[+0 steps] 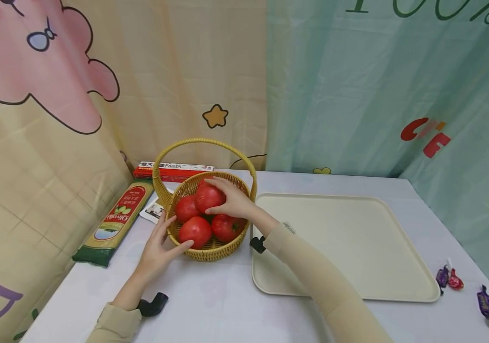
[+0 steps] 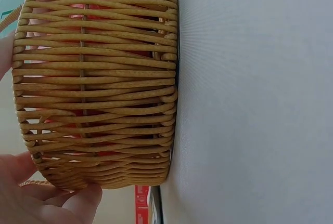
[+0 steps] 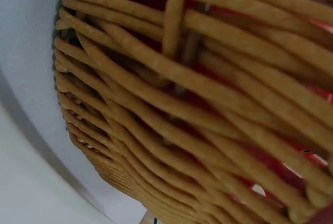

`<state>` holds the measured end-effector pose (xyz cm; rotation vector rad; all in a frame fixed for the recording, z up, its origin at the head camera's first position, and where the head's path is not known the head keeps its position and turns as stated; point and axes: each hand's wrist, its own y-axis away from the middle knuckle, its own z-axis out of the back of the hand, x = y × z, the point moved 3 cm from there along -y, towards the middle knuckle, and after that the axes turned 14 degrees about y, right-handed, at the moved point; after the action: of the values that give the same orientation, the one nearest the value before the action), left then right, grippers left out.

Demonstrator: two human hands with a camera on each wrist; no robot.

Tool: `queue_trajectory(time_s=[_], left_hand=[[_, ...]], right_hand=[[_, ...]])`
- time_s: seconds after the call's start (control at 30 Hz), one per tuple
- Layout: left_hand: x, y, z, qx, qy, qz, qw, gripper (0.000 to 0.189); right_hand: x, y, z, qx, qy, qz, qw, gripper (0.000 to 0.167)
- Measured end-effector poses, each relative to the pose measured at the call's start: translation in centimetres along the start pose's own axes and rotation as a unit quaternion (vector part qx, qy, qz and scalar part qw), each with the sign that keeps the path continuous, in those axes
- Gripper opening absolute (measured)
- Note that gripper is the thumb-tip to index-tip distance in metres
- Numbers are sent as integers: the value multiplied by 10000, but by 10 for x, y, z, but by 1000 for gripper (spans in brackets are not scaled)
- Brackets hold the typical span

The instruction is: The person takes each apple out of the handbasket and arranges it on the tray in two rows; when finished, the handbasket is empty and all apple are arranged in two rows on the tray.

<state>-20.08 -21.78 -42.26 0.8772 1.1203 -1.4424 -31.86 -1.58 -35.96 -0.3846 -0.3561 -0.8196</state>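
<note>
A yellow wicker basket (image 1: 216, 252) with a tall arched handle stands on the table and holds several red apples (image 1: 195, 232). At its left side my left hand (image 1: 158, 247) holds the rim, thumb along the front edge and fingers on the outer side. The left wrist view shows those fingertips (image 2: 86, 200) against the woven wall. My right hand (image 1: 238, 202) reaches in from the right and grips the upper apple (image 1: 208, 197) between thumb and fingers. In the right wrist view the basket wall (image 3: 156, 94) fills most of the picture, and the right hand is not visible.
A cream tray (image 1: 339, 243) lies right of the basket, under my right forearm. On the left are a green-and-gold pasta bag (image 1: 117, 219), a red pasta box (image 1: 171, 171) and a white packet (image 1: 152, 211). Wrapped candies (image 1: 485, 302) lie near the right edge.
</note>
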Motion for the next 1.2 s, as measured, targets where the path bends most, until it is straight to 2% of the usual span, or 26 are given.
queue_trajectory(time_s=[0.13, 0.33, 0.47, 0.53, 0.6, 0.67, 0.73, 0.8, 0.87, 0.93, 1.0, 1.07, 1.2], left_hand=[[1, 0, -2, -10, 0, -4, 10000, 84], [2, 0, -4, -1, 1, -11, 10000, 85], [2, 1, -4, 4, 17, 0, 10000, 85], [2, 2, -4, 10, 20, 21, 10000, 85], [2, 2, -4, 11, 17, 40, 10000, 85], [2, 1, -3, 17, 20, 52, 10000, 85], [2, 1, -3, 13, 21, 44, 10000, 85], [2, 0, -3, 19, 39, 15, 10000, 85], [1, 0, -2, 26, 67, -7, 10000, 85], [1, 0, -2, 23, 73, -17, 10000, 85], [2, 1, -1, 14, 61, -2, 10000, 85], [2, 1, -1, -6, 41, -1, 10000, 86], [3, 0, -1, -46, 6, 9, 10000, 86]], right_hand=[[-3, -2, -4, 38, 156, -32, 9999, 83], [-4, 0, -3, -166, 218, -135, 9995, 83], [3, 8, 2, -317, 279, -12, 9991, 82], [8, 16, 9, -427, 62, 88, 9990, 81], [14, 28, 18, -518, -487, 191, 9973, 80], [16, 42, 30, -540, -1297, 391, 9893, 78], [15, 57, 43, -574, -2123, 707, 9730, 79], [8, 72, 57, -634, -2730, 1067, 9540, 81], [-2, 85, 70, -793, -3031, 1407, 9392, 83], [-16, 97, 80, -951, -3220, 1536, 9294, 84], [-33, 108, 88, -1115, -3367, 1454, 9236, 81], [-51, 117, 93, -1281, -3458, 1159, 9223, 75], [-91, 126, 92, -1631, -3288, 2, 9302, 72]])
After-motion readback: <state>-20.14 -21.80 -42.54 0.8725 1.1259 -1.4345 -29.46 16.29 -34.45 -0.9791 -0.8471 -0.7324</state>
